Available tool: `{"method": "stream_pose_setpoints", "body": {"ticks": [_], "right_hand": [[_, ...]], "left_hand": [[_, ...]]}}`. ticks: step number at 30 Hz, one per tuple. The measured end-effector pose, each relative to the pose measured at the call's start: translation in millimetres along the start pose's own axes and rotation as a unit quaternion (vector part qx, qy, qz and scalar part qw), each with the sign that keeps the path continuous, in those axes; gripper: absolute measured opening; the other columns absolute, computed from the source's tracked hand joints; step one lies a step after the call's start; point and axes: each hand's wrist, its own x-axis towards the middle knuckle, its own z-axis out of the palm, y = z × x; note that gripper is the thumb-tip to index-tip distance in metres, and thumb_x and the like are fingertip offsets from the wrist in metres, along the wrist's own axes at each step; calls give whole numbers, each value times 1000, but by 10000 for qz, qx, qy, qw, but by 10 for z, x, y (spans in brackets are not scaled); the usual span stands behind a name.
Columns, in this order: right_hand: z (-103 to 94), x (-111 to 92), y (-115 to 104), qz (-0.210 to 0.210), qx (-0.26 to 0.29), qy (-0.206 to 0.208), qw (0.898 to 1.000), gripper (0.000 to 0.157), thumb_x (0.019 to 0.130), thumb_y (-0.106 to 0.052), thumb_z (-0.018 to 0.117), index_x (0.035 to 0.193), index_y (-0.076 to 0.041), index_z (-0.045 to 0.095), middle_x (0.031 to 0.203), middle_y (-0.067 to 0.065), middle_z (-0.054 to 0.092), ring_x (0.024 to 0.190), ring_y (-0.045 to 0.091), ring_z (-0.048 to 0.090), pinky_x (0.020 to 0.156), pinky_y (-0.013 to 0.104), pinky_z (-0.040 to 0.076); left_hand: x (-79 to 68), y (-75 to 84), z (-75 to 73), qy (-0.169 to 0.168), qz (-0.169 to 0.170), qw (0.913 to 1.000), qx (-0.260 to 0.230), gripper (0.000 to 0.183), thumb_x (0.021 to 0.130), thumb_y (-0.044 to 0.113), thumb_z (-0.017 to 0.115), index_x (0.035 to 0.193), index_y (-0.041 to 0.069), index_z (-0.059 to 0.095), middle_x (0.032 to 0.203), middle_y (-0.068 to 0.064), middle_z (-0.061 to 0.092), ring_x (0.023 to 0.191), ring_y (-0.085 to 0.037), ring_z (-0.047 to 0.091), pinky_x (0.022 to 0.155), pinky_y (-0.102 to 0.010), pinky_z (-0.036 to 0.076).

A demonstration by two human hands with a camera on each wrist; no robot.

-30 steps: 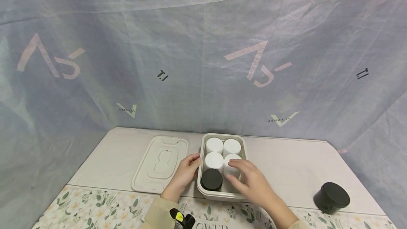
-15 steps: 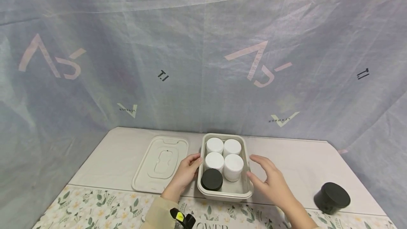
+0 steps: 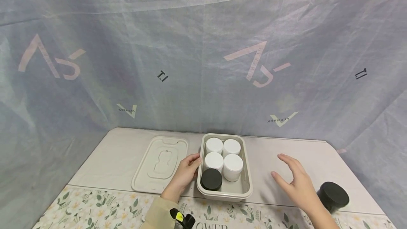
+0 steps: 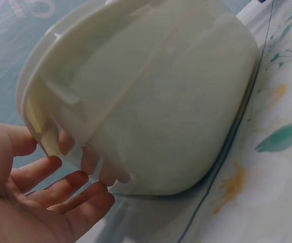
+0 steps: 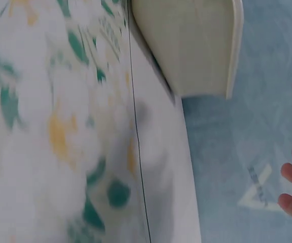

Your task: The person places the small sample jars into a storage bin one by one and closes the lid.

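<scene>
A cream plastic bin (image 3: 249, 186) stands in the middle of the table. Inside it are several white round-lidded jars, one being the near-right jar (image 3: 233, 167), and a black-lidded jar (image 3: 211, 179) in the near-left corner. My left hand (image 3: 184, 172) rests against the bin's left side. In the left wrist view its fingertips (image 4: 105, 195) touch the outer wall and the thumb lies at the rim. My right hand (image 3: 297, 185) is in the air right of the bin, fingers spread, holding nothing. Behind its wrist stands a second black jar (image 3: 335, 195), partly hidden.
A flat cream lid (image 3: 149, 172) lies on the table left of the bin. A flowered cloth (image 3: 105, 207) covers the table's near edge. Grey-blue printed sheeting (image 3: 203, 63) hangs behind and at both sides.
My right hand has let go of the near-right white jar inside the bin and moved right, towards the black jar outside. My left hand has stayed at the bin's side.
</scene>
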Motion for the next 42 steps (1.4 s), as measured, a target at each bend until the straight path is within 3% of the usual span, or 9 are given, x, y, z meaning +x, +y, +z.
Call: {"method": "stream_pose_setpoints", "body": {"ticks": [2,5,9,13,15,18,22,38,42], "right_hand": [[-61,-13,61,67,-24,55,10000,58,77,-17,78,130,-9,54,130,14,53,121,21,46,101,5,24],[-155,-34,136,212,-115,82,9997,60,78,-19,78,131,-9,53,132,15,51,125,12,42,107,15,28],[-274,-77,206,420,-223,100,9988,62,79,-21,76,134,-8,50,135,18,49,131,12,37,103,48,34],[-357,-131,287,486,-307,251,9980,63,79,-20,77,134,-7,50,134,19,49,133,-4,28,112,35,28],[-400,-154,327,535,-355,297,9975,64,79,-20,77,135,-7,50,134,19,49,131,-12,24,110,40,29],[-476,-180,383,661,-448,255,9965,65,79,-21,76,136,-4,48,133,22,48,136,14,33,101,54,31],[-576,-220,451,966,-656,134,9931,68,80,-25,76,136,0,45,132,28,46,115,49,41,86,64,33],[-701,-445,728,2004,-656,-17,9775,83,80,-36,74,145,-5,33,142,30,34,136,45,24,101,66,23],[-678,-490,795,2157,-568,-174,9746,86,79,-36,75,146,-4,33,140,31,34,129,42,29,98,62,27]], "left_hand": [[4,-1,2,3,10,10000,4,47,99,27,50,136,-1,46,124,-20,58,101,-15,60,80,-30,55],[-2,9,8,7,39,10000,12,47,98,28,50,136,-1,46,124,-20,58,101,-15,60,80,-30,55],[-18,30,14,7,89,10000,-10,48,98,29,51,135,-1,46,124,-20,58,100,-14,60,80,-29,55],[-31,27,10,17,120,9999,-26,47,98,28,52,134,-2,47,123,-21,58,99,-15,60,80,-30,56],[-34,26,7,21,122,9999,-25,47,98,27,52,134,-2,47,123,-21,58,99,-15,60,79,-31,56],[-37,26,8,6,126,9999,-40,48,98,28,52,134,-3,47,123,-21,58,99,-15,60,79,-31,56],[-36,22,13,5,132,9999,-44,48,98,28,52,135,-2,47,122,-21,58,98,-14,60,79,-30,56],[-49,37,14,4,127,9999,-69,48,99,28,50,135,-3,45,122,-21,58,97,-15,61,79,-30,56],[-52,37,15,-8,111,9999,-56,49,99,28,50,136,-3,45,123,-21,58,98,-15,61,79,-30,56]]}}
